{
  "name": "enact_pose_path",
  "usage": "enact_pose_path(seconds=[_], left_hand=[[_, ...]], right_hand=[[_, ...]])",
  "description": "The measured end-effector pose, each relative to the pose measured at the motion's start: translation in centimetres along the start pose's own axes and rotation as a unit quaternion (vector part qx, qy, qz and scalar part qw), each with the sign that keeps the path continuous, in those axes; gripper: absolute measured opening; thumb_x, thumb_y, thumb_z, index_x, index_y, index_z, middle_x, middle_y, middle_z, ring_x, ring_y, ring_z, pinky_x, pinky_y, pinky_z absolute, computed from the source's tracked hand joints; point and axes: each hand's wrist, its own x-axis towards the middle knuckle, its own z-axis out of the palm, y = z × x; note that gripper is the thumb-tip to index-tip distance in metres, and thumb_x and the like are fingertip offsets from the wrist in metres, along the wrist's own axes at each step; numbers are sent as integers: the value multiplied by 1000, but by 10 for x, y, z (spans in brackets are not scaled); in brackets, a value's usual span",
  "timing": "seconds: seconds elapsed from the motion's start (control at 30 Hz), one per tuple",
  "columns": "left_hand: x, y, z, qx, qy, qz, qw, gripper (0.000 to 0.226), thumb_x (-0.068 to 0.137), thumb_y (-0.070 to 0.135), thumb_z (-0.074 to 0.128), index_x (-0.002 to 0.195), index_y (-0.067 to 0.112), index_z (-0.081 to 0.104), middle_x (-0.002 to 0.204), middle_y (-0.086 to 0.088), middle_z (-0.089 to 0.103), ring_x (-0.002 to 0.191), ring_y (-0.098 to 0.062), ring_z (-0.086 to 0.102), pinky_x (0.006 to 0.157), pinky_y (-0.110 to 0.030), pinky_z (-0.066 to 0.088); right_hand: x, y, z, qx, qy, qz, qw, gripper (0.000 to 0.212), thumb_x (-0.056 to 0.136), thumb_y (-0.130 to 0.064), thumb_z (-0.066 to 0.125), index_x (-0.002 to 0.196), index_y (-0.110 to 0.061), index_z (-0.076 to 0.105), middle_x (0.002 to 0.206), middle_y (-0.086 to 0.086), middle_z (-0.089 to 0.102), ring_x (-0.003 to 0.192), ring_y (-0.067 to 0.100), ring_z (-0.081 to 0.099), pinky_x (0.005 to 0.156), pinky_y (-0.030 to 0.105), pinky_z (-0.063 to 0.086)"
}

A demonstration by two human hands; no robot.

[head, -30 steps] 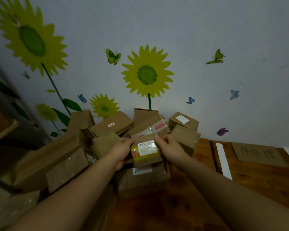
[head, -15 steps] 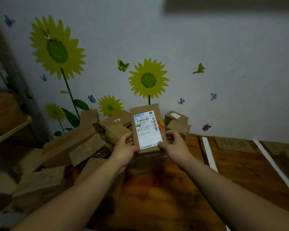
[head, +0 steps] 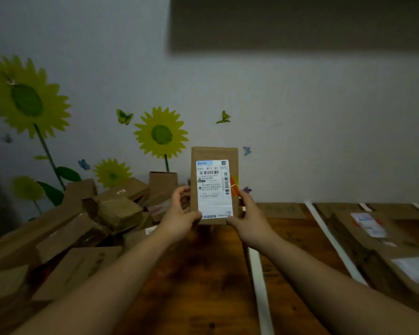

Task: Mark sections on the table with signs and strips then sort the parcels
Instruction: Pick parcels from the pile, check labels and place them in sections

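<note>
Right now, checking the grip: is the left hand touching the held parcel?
Touching. Head view: left hand grips the parcel at its lower edge.

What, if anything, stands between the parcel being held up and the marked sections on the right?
Nothing visible does. The left hand and right hand hold the parcel above the table; only flat white strips lie on the way.

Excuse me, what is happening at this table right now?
A person holds a flat brown cardboard parcel upright, left hand and right hand gripping its lower sides, its white label facing the camera. Brown cardboard boxes are piled at the left of the wooden table. White strips mark sections on the right, where labelled parcels already lie.
</note>
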Motion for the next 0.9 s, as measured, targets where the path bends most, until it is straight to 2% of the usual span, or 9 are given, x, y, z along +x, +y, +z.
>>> enact_pose_path(seconds=[0.13, 0.27, 0.37, 0.43, 0.57, 0.73, 0.77, 0.83, 0.9], left_hand=[[-10, -11, 87, 31, -74, -24, 997, 72, 87, -3, 60, 143, 23, 24, 142, -1, 43, 111, -12, 50, 71, -21, 52], [-20, -30, 158, 69, -128, -44, 988, 78, 89, -1, 58, 149, 25, 16, 145, -1, 41, 125, -21, 50, 80, -24, 53], [-22, -44, 187, 92, -163, -51, 981, 79, 89, 3, 58, 150, 27, 13, 146, 1, 39, 128, -17, 45, 66, -9, 49], [-15, -53, 196, 114, -176, -59, 976, 78, 90, 4, 58, 150, 27, 13, 147, 0, 40, 127, -14, 43, 74, -10, 47], [8, -78, 205, 183, -184, -95, 961, 76, 93, 6, 54, 151, 23, 7, 149, -2, 36, 134, -19, 40, 99, -25, 41], [44, -124, 221, 218, -202, -98, 950, 68, 92, 7, 56, 148, 23, 20, 145, 0, 42, 134, -18, 41, 89, -19, 44], [52, -135, 225, 222, -204, -94, 949, 68, 92, 8, 57, 147, 25, 22, 145, 1, 43, 133, -18, 43, 90, -20, 45], [67, -157, 231, 236, -211, -88, 945, 66, 92, 9, 58, 147, 26, 25, 143, 2, 44, 133, -19, 42, 94, -24, 46], [78, -176, 235, 279, -225, -86, 930, 59, 92, 11, 57, 143, 28, 33, 143, 2, 44, 133, -19, 42, 101, -27, 45]], right_hand=[[-25, 44, -72, -30, 19, 21, 999, 70, 88, -16, 66, 144, -36, 29, 141, -7, 49, 127, 13, 48, 88, 23, 43], [-47, 89, -121, -29, 19, 46, 998, 59, 91, -26, 63, 133, -48, 26, 134, -16, 50, 116, 1, 46, 89, 19, 39], [-47, 119, -135, -54, 14, 68, 996, 60, 94, -26, 60, 136, -49, 24, 138, -15, 49, 126, 6, 47, 88, 16, 39], [-41, 137, -137, -62, 9, 87, 994, 64, 94, -26, 59, 144, -44, 23, 142, -13, 47, 130, 9, 46, 85, 14, 39], [-25, 169, -133, -57, -8, 120, 991, 66, 94, -26, 58, 147, -39, 20, 141, -14, 46, 129, 9, 45, 89, 18, 39], [11, 214, -120, -75, -25, 161, 984, 58, 95, -21, 57, 144, -35, 29, 139, -8, 51, 123, 8, 51, 72, 12, 44], [18, 222, -119, -83, -31, 168, 982, 59, 95, -20, 57, 145, -33, 29, 140, -7, 50, 125, 10, 50, 73, 13, 46], [31, 241, -116, -118, -53, 180, 975, 61, 95, -15, 56, 147, -30, 27, 144, -4, 47, 130, 14, 46, 89, 20, 48], [41, 258, -114, -138, -76, 200, 967, 66, 94, -14, 57, 149, -30, 24, 146, -3, 44, 133, 17, 43, 102, 30, 43]])
